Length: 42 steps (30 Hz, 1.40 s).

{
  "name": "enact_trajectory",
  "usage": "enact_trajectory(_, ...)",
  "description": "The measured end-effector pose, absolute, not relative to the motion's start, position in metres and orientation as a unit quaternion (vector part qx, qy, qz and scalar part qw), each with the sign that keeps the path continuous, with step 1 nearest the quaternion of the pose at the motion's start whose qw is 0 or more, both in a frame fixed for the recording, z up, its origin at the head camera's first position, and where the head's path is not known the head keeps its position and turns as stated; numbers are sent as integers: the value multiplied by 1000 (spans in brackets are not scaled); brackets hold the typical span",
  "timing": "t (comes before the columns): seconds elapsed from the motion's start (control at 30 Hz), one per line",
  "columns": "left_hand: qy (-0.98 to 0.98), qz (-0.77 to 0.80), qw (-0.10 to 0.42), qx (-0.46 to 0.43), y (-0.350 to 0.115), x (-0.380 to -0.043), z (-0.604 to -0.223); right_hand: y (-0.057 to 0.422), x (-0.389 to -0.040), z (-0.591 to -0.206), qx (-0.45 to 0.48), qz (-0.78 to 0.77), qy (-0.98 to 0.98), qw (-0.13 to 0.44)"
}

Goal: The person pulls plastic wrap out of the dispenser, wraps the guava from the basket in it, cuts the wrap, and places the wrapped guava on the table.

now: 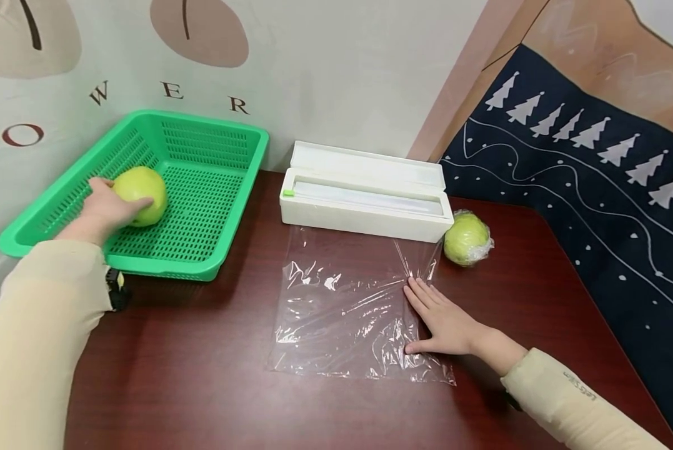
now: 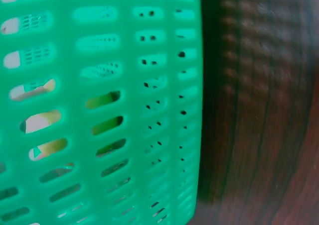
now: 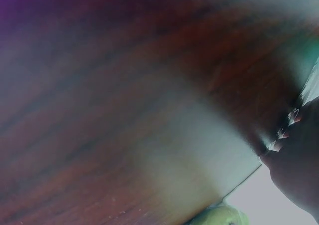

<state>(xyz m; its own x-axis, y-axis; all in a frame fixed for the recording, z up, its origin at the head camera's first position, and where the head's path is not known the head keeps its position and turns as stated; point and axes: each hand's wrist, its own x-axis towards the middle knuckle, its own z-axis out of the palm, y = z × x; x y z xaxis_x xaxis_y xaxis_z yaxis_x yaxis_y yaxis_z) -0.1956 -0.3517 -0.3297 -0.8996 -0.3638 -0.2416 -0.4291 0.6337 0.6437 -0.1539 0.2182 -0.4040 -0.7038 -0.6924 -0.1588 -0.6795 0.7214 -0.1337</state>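
Observation:
Inside the green basket, my left hand grips a yellow-green apple, thumb on the near side and fingers on the far side. The left wrist view looks at the slotted basket wall, with bits of the apple showing through. My right hand lies with fingers spread on the right edge of a clear sheet of plastic wrap, which is spread on the table and runs up to a white wrap box. In the right wrist view this hand is a dark shape at the edge.
The wrap box stands with its lid up and a small green piece at its left end. Beside its right end sits a second apple covered in plastic wrap. A pale cloth backdrop hangs behind the dark wooden table.

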Motion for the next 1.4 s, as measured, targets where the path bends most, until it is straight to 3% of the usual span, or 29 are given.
enact_trajectory(0.33, 830, 523, 56, -184, -362, -203, -331, 219, -153, -404, -370, -36, 923, 95)
enact_trajectory(0.57, 741, 643, 31, -190, -367, -198, -323, 219, -153, -404, -372, -28, 923, 96)
enact_trajectory(0.9, 640, 759, 32, -109, -372, -193, -309, 218, -152, -402, -366, -33, 924, 106)
enact_trajectory(1.4, 650, 760, 27, 13, -293, -198, -270, 222, -152, -403, -367, -33, 923, 112)
